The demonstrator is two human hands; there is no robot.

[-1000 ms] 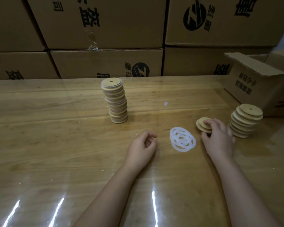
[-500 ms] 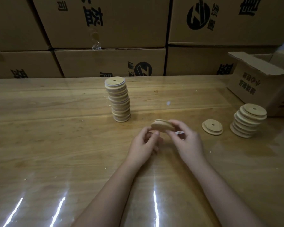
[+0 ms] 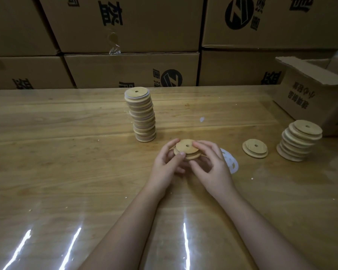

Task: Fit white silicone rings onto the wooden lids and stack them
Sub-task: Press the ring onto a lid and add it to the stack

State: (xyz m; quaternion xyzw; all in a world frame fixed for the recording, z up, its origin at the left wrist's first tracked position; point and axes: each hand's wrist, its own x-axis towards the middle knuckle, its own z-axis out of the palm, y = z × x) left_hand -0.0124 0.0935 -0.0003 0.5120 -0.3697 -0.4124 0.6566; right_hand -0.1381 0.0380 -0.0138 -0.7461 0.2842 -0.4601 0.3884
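A round wooden lid (image 3: 187, 148) with a small centre hole is held above the table, its stepped side up. My left hand (image 3: 167, 165) pinches its left edge; my right hand (image 3: 211, 164) grips its right edge with curled fingers. Whether a ring sits on it I cannot tell. A small pile of white silicone rings (image 3: 230, 162) lies on the table, partly hidden behind my right hand. A tall stack of lids with white rings (image 3: 141, 117) stands behind my hands. One loose lid (image 3: 255, 148) and a leaning stack of bare lids (image 3: 299, 140) lie to the right.
The wooden table (image 3: 66, 162) has a glossy clear cover. Large cardboard cartons (image 3: 131, 69) form a wall along the far edge. An open carton (image 3: 310, 96) stands at the right rear, beside the bare lids.
My right hand took a lid from the right and brought it to the centre; my left hand rose to meet it. The lid has since tilted so its top face shows.
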